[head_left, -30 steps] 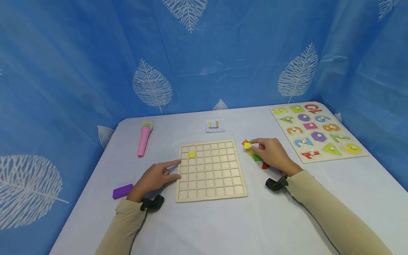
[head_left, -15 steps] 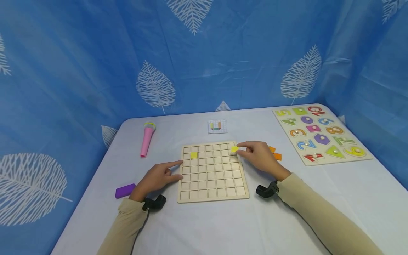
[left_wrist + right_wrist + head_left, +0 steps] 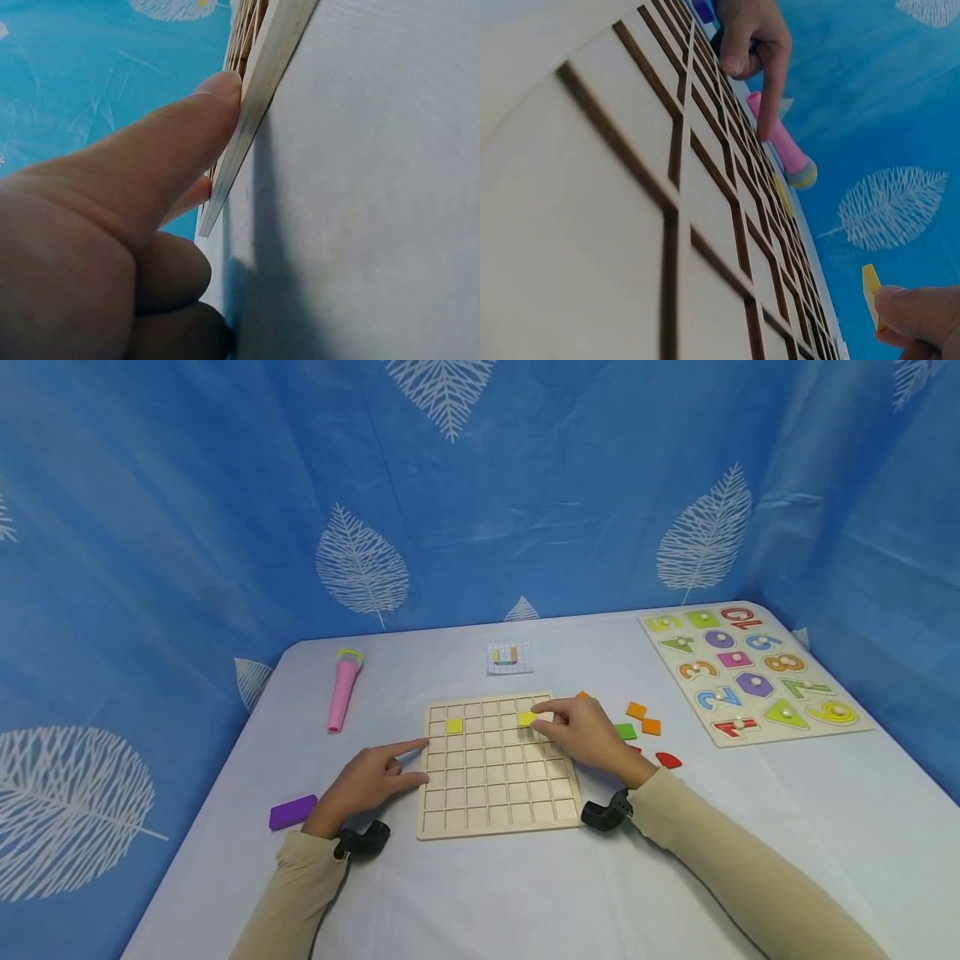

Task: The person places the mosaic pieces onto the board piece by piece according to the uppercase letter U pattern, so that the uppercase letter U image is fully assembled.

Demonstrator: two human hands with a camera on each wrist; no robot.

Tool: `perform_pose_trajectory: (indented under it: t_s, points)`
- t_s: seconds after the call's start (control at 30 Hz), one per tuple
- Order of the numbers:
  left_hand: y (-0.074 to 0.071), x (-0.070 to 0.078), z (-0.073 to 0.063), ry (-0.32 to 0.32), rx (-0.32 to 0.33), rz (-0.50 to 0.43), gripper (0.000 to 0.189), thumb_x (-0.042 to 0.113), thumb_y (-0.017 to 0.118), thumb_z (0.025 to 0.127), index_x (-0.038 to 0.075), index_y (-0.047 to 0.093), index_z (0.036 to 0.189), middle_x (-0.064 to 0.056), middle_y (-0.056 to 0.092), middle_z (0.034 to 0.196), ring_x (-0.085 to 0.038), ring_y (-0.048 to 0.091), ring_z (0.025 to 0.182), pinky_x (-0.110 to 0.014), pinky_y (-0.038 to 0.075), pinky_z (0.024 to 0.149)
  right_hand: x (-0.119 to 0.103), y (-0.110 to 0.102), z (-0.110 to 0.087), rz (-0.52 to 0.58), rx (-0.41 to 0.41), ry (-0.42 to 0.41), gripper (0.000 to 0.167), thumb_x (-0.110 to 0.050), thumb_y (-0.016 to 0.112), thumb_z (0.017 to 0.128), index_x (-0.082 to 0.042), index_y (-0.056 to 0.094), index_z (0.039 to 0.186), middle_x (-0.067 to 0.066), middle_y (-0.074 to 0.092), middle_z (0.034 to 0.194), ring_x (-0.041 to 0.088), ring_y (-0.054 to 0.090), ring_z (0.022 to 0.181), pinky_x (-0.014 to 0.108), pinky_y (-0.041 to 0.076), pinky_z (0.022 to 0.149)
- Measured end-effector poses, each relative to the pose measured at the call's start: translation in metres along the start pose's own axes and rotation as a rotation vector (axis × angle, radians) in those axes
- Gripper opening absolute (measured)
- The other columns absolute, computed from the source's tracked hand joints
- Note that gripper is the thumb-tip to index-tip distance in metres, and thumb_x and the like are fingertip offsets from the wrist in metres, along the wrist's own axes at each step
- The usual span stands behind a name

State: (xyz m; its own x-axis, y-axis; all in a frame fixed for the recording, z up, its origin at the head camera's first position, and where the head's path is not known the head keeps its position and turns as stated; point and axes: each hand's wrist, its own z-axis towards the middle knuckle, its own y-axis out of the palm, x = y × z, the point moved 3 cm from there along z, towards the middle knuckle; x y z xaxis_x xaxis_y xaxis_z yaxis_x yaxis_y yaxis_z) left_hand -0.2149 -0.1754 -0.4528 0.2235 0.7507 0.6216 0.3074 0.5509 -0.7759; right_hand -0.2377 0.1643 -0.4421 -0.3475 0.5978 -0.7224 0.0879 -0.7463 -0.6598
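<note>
A wooden grid board (image 3: 495,777) lies in the middle of the table. My left hand (image 3: 371,781) touches its left edge with thumb and index finger stretched out; in the left wrist view the thumb (image 3: 180,135) presses the rim and other fingers are curled. Over the upper right squares, my right hand (image 3: 581,731) pinches a yellow square tile (image 3: 527,720). The right wrist view shows that tile (image 3: 871,296) between the fingertips, held above the grid. Another yellow square tile (image 3: 454,726) sits in a square at the board's upper left.
Right of the board lie orange tiles (image 3: 651,727), a green tile (image 3: 626,732) and red pieces (image 3: 668,761), partly behind my right hand. A number puzzle board (image 3: 750,677) is farther right. A small pattern card (image 3: 509,657), a pink toy microphone (image 3: 343,693) and a purple block (image 3: 292,812) surround the board.
My right hand has moved left from the loose pieces to over the board, carrying the yellow tile. Pieces it covered now show. The left hand stays at the board's edge.
</note>
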Motion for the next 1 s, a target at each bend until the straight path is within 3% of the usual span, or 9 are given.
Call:
perform_pose_trajectory:
  t_s: [0.37,0.63,1.0]
  points:
    - [0.0,0.001,0.001,0.003,-0.009,-0.012,0.064,0.038,0.08,0.09,0.02,0.059,0.147,0.006,0.035,0.058,-0.011,0.032,0.052,-0.026,0.027,0.051,-0.015,0.032,0.009,0.012,-0.049,0.0,0.028,-0.027,0.074,0.096,-0.013,0.077,0.12,-0.004,0.047,0.052,0.011,0.037,0.046,0.028,0.034,0.053]
    - [-0.002,-0.001,-0.001,-0.008,0.001,0.004,0.063,0.039,0.079,0.09,0.021,0.059,0.147,0.006,0.036,0.058,-0.011,0.033,0.051,-0.026,0.027,0.051,-0.032,0.057,0.017,0.041,-0.091,-0.056,0.027,-0.025,0.071,0.098,-0.011,0.076,0.12,-0.006,0.047,0.052,0.009,0.037,0.044,0.028,0.037,0.053]
    - [-0.003,-0.001,0.001,0.032,-0.007,-0.001,0.061,0.037,0.078,0.092,0.019,0.059,0.147,0.006,0.037,0.059,-0.011,0.034,0.051,-0.026,0.028,0.05,-0.052,0.082,0.025,-0.013,-0.096,-0.099,0.026,-0.023,0.072,0.097,-0.011,0.077,0.119,-0.009,0.049,0.053,0.005,0.039,0.046,0.026,0.038,0.054]
